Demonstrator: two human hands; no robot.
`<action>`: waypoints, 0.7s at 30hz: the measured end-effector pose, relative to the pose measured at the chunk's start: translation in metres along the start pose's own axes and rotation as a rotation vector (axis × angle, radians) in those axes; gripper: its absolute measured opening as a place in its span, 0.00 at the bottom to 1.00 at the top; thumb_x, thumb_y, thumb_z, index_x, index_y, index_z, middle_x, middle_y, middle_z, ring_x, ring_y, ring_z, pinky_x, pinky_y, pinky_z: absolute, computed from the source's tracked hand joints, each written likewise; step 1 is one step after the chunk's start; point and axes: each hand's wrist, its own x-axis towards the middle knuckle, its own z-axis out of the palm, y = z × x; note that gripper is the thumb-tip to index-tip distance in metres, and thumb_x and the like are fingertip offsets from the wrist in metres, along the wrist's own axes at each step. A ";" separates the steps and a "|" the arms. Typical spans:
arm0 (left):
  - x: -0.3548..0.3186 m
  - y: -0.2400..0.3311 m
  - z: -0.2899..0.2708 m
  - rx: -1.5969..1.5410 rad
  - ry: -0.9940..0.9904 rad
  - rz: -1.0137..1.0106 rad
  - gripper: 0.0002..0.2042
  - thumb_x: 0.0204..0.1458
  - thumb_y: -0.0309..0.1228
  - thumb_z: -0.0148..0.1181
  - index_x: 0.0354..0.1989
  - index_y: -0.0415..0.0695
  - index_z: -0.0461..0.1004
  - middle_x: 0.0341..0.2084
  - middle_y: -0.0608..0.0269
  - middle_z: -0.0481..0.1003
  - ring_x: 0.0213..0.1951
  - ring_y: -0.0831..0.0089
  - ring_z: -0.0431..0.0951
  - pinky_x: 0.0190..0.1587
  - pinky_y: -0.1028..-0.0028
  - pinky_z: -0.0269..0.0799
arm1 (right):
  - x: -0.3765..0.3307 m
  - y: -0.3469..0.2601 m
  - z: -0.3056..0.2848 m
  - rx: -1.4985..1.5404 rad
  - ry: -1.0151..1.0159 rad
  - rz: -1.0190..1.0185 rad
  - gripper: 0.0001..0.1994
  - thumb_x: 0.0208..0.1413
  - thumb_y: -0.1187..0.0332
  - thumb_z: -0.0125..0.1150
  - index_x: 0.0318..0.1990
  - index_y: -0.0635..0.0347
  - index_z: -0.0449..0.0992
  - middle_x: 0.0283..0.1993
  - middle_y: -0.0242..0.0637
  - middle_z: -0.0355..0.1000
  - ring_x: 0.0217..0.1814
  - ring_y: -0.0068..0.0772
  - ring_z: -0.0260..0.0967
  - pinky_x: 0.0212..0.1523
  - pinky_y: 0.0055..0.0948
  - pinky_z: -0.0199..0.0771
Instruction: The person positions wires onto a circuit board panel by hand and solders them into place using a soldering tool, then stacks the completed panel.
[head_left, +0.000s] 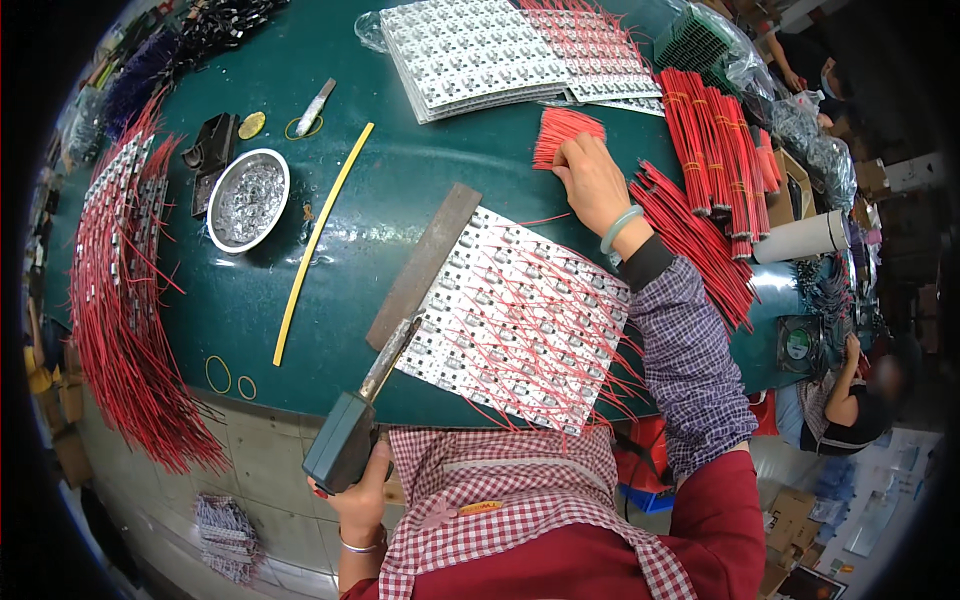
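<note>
My left hand (362, 500) is wrapped round the dark green handle of a soldering gun (340, 440). The gun's metal barrel points up and right, its tip by the left edge of a white circuit board panel (520, 320). Many thin red wires stand out from the panel's small boards, mostly over its right and lower parts. A rusty metal bar (424, 265) lies along the panel's upper left edge. Beyond the panel, my right hand (593, 180) has its fingers closed at the near edge of a pile of short red wires (562, 135); the fingertips are partly hidden.
Stacked board panels (470, 55) lie at the back. Bundled red wires (715, 150) and a white cylinder (800, 238) are on the right. At left are a metal bowl (248, 200), a yellow strip (322, 245) and wired boards (125, 270) overhanging the table edge. Another person sits far right.
</note>
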 end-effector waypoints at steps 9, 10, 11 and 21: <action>-0.002 0.010 0.004 0.019 0.029 -0.055 0.18 0.48 0.14 0.66 0.51 0.33 0.77 0.37 0.59 0.79 0.26 0.81 0.73 0.27 0.80 0.67 | 0.004 0.011 0.005 -0.118 0.021 -0.184 0.08 0.52 0.78 0.59 0.39 0.59 0.70 0.37 0.45 0.68 0.43 0.49 0.68 0.46 0.44 0.70; -0.003 0.009 0.004 0.001 0.024 -0.057 0.19 0.48 0.15 0.67 0.51 0.34 0.77 0.38 0.58 0.79 0.27 0.80 0.73 0.28 0.80 0.67 | 0.004 0.008 0.003 -0.104 0.051 -0.200 0.08 0.51 0.80 0.57 0.38 0.59 0.71 0.37 0.45 0.68 0.44 0.50 0.68 0.46 0.44 0.70; -0.004 0.009 0.003 -0.017 0.019 -0.059 0.20 0.48 0.15 0.67 0.51 0.34 0.77 0.40 0.57 0.80 0.28 0.80 0.74 0.28 0.80 0.68 | 0.004 0.008 0.000 -0.111 0.065 -0.201 0.08 0.51 0.80 0.56 0.38 0.59 0.72 0.37 0.45 0.69 0.44 0.50 0.68 0.46 0.44 0.70; -0.013 0.014 -0.008 0.007 -0.058 0.005 0.20 0.48 0.18 0.69 0.52 0.34 0.77 0.44 0.58 0.80 0.39 0.73 0.80 0.40 0.75 0.76 | -0.040 -0.092 -0.039 0.210 0.106 -0.212 0.10 0.50 0.83 0.56 0.40 0.62 0.72 0.37 0.46 0.68 0.42 0.51 0.67 0.43 0.44 0.69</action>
